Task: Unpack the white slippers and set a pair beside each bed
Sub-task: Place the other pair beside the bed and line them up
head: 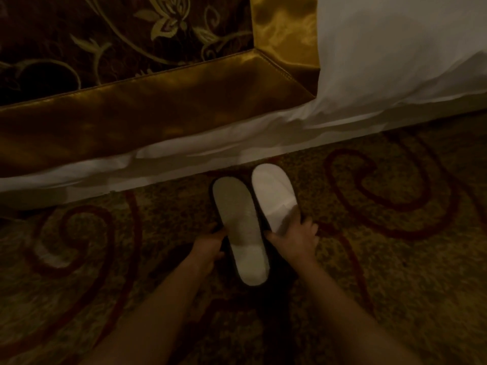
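i'm crouched over the patterned carpet at the side of a bed, placing a pair of white slippers. my left hand is closed on the left edge of the left slipper, fingers wrapped under its dark sole rim about midway along. my right hand holds the near end of the right slipper, fingers spread over its opening with the thumb toward the gap between the two.

both slippers lie with their toes pointing at the bed. the right one sits farther in, its toe almost touching the white sheet that hangs down below the gold satin runner. the left one sits nearer to me, so the pair is staggered, though the long sides are just beside each other. whether either sole is fully down on the carpet i cannot tell in this dim light.

i judge this to be the setting-down step for this bed, nearly finished. the next move calls for sliding the left slipper forward until its toe lines up with the right one, keeping the two parallel, then letting go with both hands. no packaging is in view here.
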Tool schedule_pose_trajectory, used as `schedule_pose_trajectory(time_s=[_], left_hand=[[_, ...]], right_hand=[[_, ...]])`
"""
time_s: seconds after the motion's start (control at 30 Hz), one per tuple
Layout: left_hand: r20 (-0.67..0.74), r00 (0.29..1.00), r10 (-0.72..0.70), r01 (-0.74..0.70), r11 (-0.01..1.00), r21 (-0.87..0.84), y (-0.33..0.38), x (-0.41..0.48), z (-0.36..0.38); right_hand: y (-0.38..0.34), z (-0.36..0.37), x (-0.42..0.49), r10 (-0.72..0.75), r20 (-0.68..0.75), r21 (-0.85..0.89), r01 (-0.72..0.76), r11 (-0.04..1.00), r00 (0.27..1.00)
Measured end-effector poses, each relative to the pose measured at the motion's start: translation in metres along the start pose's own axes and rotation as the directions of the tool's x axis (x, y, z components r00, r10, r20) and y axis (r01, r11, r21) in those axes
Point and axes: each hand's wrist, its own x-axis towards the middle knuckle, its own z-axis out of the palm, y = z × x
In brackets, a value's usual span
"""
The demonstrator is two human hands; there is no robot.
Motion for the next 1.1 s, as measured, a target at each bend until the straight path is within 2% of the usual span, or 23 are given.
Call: schedule_pose_trajectory(time_s=[0.07, 0.17, 0.3, 0.33, 0.4, 0.43, 0.47, 0.5, 0.53, 0.57, 0.6, 0.63, 0.7, 0.83, 0.9, 1.0, 1.03, 1.1], left_hand=[[-0.004, 1.0, -0.017, 0.017, 1.0, 0.013, 0.001, 0.0, -0.007], [0.01, 1.0, -0.015, 0.014, 0.999, 0.042, 0.004, -0.003, -0.015], [0.06, 0.995, 0.078, -0.084, 0.991, 0.101, 0.016, -0.006, -0.027], [0.083, 0.992, 0.097, -0.106, 0.988, 0.116, 0.02, -0.007, -0.03], [0.111, 0.987, 0.112, -0.127, 0.983, 0.129, 0.029, -0.011, -0.036], [0.118, 0.986, 0.116, -0.131, 0.982, 0.133, 0.033, -0.013, -0.039], [0.12, 0.986, 0.115, -0.132, 0.981, 0.141, 0.035, -0.013, -0.042], [0.123, 0.986, 0.113, -0.131, 0.98, 0.152, 0.037, -0.016, -0.044], [0.131, 0.985, 0.11, -0.13, 0.978, 0.162, 0.038, -0.017, -0.045], [0.146, 0.983, 0.108, -0.132, 0.977, 0.167, 0.039, -0.019, -0.046], [0.167, 0.98, 0.107, -0.136, 0.976, 0.17, 0.04, -0.021, -0.046], [0.191, 0.975, 0.112, -0.145, 0.974, 0.172, 0.04, -0.024, -0.045], [0.231, 0.964, 0.132, -0.177, 0.966, 0.187, 0.041, -0.028, -0.043], [0.311, 0.939, 0.145, -0.208, 0.961, 0.183, 0.044, -0.03, -0.043], [0.339, 0.931, 0.139, -0.216, 0.956, 0.2, 0.046, -0.032, -0.042], [0.366, 0.917, 0.159, -0.246, 0.948, 0.203, 0.051, -0.034, -0.042], [0.377, 0.912, 0.163, -0.25, 0.948, 0.196, 0.052, -0.036, -0.041], [0.324, 0.925, 0.196, -0.252, 0.958, 0.139, 0.051, -0.038, -0.041]], right_hand=[[0.009, -0.002, 0.006, 0.033, 0.002, -0.072, -0.033, 0.997, 0.999], [0.02, 0.001, 0.01, 0.037, 0.084, -0.157, -0.024, 0.987, 0.996], [0.018, 0.0, 0.013, 0.061, 0.134, -0.187, -0.036, 0.982, 0.989], [0.015, -0.001, 0.013, 0.048, 0.095, -0.196, -0.029, 0.98, 0.994], [0.008, -0.006, 0.011, -0.085, -0.092, -0.2, 0.066, 0.978, 0.992], [0.004, -0.01, 0.01, -0.168, -0.177, -0.139, 0.144, 0.98, 0.97], [-0.002, -0.014, 0.008, -0.224, -0.205, -0.024, 0.224, 0.974, 0.953], [-0.009, -0.019, 0.007, -0.237, -0.173, 0.131, 0.261, 0.956, 0.956], [-0.016, -0.024, 0.005, -0.204, -0.07, 0.298, 0.216, 0.93, 0.976], [-0.024, -0.027, 0.004, -0.149, 0.098, 0.415, 0.096, 0.905, 0.984], [-0.03, -0.029, 0.003, -0.091, 0.285, 0.453, -0.051, 0.89, 0.954], [-0.035, -0.029, 0.001, -0.05, 0.45, 0.443, -0.174, 0.879, 0.892], [-0.038, -0.028, -0.002, -0.039, 0.648, 0.455, -0.346, 0.82, 0.76], [-0.031, -0.036, 0.006, -0.141, 0.754, 0.623, -0.629, 0.465, 0.642], [-0.027, -0.045, 0.008, -0.177, 0.76, 0.636, -0.658, 0.402, 0.626], [-0.025, -0.058, 0.009, -0.221, 0.748, 0.656, -0.647, 0.388, 0.626], [-0.025, -0.06, 0.01, -0.223, 0.741, 0.656, -0.612, 0.442, 0.634], [-0.029, -0.059, 0.009, -0.205, 0.702, 0.598, -0.408, 0.689, 0.683]])
